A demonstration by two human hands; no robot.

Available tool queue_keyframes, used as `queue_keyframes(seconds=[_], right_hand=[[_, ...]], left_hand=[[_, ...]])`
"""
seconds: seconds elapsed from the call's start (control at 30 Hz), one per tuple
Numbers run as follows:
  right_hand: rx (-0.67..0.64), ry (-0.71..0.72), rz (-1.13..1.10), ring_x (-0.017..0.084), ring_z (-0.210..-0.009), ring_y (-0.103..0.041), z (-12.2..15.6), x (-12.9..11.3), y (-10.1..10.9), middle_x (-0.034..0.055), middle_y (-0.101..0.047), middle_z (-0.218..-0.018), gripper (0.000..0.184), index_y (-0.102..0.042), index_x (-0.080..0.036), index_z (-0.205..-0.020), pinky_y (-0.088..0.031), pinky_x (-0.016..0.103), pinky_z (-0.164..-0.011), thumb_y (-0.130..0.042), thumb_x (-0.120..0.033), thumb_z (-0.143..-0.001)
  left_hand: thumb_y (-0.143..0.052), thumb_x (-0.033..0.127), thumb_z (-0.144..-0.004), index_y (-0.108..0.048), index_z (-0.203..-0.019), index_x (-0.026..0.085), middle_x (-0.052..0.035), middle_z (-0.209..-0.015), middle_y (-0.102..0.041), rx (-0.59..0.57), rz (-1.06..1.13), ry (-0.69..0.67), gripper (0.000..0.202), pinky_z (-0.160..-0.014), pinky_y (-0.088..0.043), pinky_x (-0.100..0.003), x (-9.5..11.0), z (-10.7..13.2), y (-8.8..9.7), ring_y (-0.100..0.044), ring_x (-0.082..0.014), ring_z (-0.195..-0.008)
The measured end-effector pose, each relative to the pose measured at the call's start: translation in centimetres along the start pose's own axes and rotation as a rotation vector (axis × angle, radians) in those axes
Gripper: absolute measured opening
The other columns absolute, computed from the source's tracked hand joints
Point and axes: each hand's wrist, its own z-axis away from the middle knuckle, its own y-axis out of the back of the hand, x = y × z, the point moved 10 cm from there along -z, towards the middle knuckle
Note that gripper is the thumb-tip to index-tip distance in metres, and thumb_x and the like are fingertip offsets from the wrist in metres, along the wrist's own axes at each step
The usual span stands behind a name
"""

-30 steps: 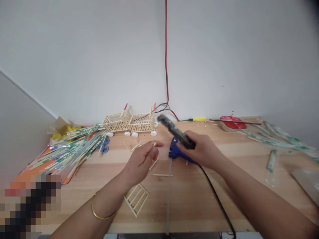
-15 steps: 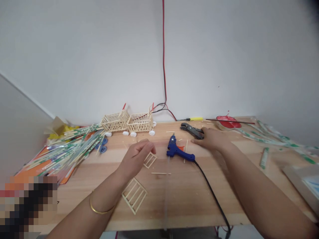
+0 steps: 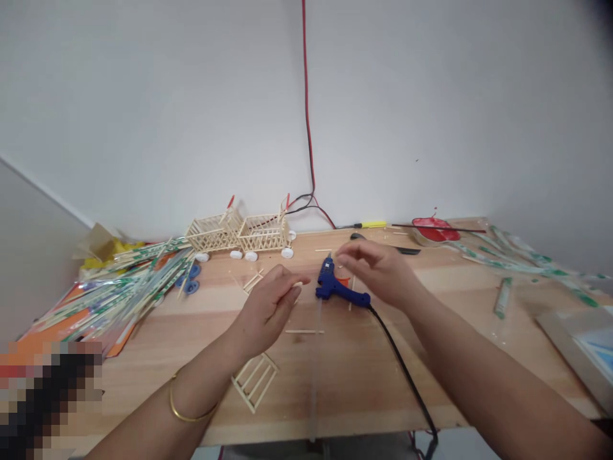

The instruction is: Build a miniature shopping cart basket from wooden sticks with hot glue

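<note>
My left hand (image 3: 269,308) hovers over the middle of the wooden table (image 3: 479,345), fingers curled, pinching a short wooden stick (image 3: 297,284) at the fingertips. My right hand (image 3: 378,269) floats just above and right of the blue glue gun (image 3: 335,291), fingers loosely apart and holding nothing. The gun lies on the table with its black cord (image 3: 402,377) running toward the front edge. Dark pliers (image 3: 358,236) lie behind my right hand, partly hidden by it.
Two stick carts on white wheels (image 3: 239,234) stand at the back by the wall. A stick frame (image 3: 255,381) and a loose stick (image 3: 304,331) lie near my left arm. Wrapped chopsticks (image 3: 119,287) pile at left; a red dish (image 3: 433,229) and wrappers (image 3: 502,297) at right.
My right hand set the pliers down at the back of the table and came back left over the glue gun. My left hand stayed near the middle.
</note>
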Motion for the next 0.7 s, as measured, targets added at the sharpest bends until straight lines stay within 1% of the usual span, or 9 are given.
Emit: queue_keyframes(seconds=[0.07,0.17,0.23,0.3,0.43,0.5,0.53,0.63,0.7], right_hand=[[-0.148,0.036,-0.186,0.014,-0.074,-0.058,1.1,-2.2,-3.0,0.0027,-0.065,-0.081,0.023,-0.064,-0.018,-0.085,-0.044,0.026,-0.068,-0.053,-0.039,-0.087],[-0.298,-0.014,-0.409,0.012,-0.067,-0.054,2.4,-3.2,-6.0,0.0005,-0.06,-0.071,0.026,-0.059,-0.017,-0.078,-0.043,0.024,-0.063,-0.052,-0.039,-0.088],[-0.345,-0.047,-0.506,0.011,-0.066,-0.053,2.8,-3.0,-6.9,-0.0002,-0.057,-0.069,0.026,-0.057,-0.016,-0.076,-0.043,0.024,-0.064,-0.053,-0.038,-0.088],[-0.389,-0.046,-0.57,0.011,-0.068,-0.053,2.9,-2.9,-7.3,0.0001,-0.058,-0.07,0.025,-0.057,-0.016,-0.076,-0.043,0.024,-0.067,-0.053,-0.037,-0.088],[-0.45,0.001,-0.644,0.011,-0.071,-0.054,2.8,-3.1,-7.2,0.0001,-0.056,-0.074,0.024,-0.055,-0.017,-0.078,-0.044,0.025,-0.071,-0.05,-0.037,-0.09],[-0.45,0.015,-0.577,0.011,-0.07,-0.054,2.5,-3.0,-6.7,-0.0001,-0.056,-0.073,0.024,-0.054,-0.017,-0.079,-0.045,0.025,-0.07,-0.048,-0.037,-0.091],[-0.423,0.026,-0.491,0.011,-0.069,-0.054,2.3,-2.7,-6.1,0.0001,-0.056,-0.073,0.023,-0.055,-0.017,-0.08,-0.045,0.025,-0.07,-0.046,-0.035,-0.092],[-0.219,0.065,-0.071,0.014,-0.076,-0.056,1.2,-1.4,-3.0,0.0035,-0.062,-0.082,0.019,-0.058,-0.018,-0.092,-0.044,0.029,-0.074,-0.041,-0.028,-0.093],[-0.138,0.037,0.2,0.019,-0.087,-0.058,0.8,0.0,-1.5,0.008,-0.064,-0.096,0.022,-0.057,-0.017,-0.105,-0.044,0.033,-0.079,-0.048,-0.029,-0.089]], left_hand=[[-0.039,0.021,-0.094,-0.057,-0.111,0.019,-0.0041,-0.085,-0.051,-0.019,0.004,0.005,0.025,-0.072,-0.038,-0.028,0.1,0.0,-0.5,-0.05,-0.0164,-0.082],[-0.039,0.02,-0.094,-0.058,-0.098,0.018,-0.0042,-0.084,-0.051,-0.076,0.019,-0.001,0.02,-0.074,-0.038,-0.028,0.4,0.0,-1.4,-0.048,-0.0166,-0.084],[-0.038,0.019,-0.094,-0.057,-0.09,0.017,-0.0045,-0.084,-0.051,-0.111,0.028,-0.01,0.02,-0.074,-0.038,-0.028,0.7,0.1,-2.0,-0.048,-0.0164,-0.084],[-0.037,0.018,-0.094,-0.056,-0.088,0.017,-0.0049,-0.085,-0.05,-0.13,0.029,-0.019,0.02,-0.074,-0.038,-0.028,0.9,0.1,-2.2,-0.048,-0.0161,-0.083],[-0.038,0.02,-0.094,-0.056,-0.1,0.018,-0.006,-0.091,-0.055,-0.117,0.059,-0.027,0.019,-0.079,-0.04,-0.03,1.0,0.1,-2.1,-0.05,-0.017,-0.088],[-0.039,0.021,-0.094,-0.056,-0.103,0.019,-0.0059,-0.093,-0.058,-0.064,0.089,-0.008,0.019,-0.079,-0.041,-0.03,0.7,0.0,-1.5,-0.051,-0.0169,-0.088],[-0.04,0.021,-0.093,-0.057,-0.101,0.019,-0.0057,-0.093,-0.058,-0.03,0.098,0.005,0.018,-0.079,-0.041,-0.03,0.4,0.0,-1.1,-0.052,-0.0168,-0.088],[-0.044,0.024,-0.091,-0.06,-0.097,0.019,-0.0042,-0.089,-0.059,0.088,0.126,0.097,0.018,-0.076,-0.042,-0.029,-1.2,0.1,0.1,-0.054,-0.0156,-0.083],[-0.048,0.025,-0.09,-0.059,-0.101,0.02,-0.0016,-0.082,-0.058,0.196,0.243,0.196,0.017,-0.07,-0.042,-0.027,-2.9,0.3,1.2,-0.053,-0.0133,-0.074]])
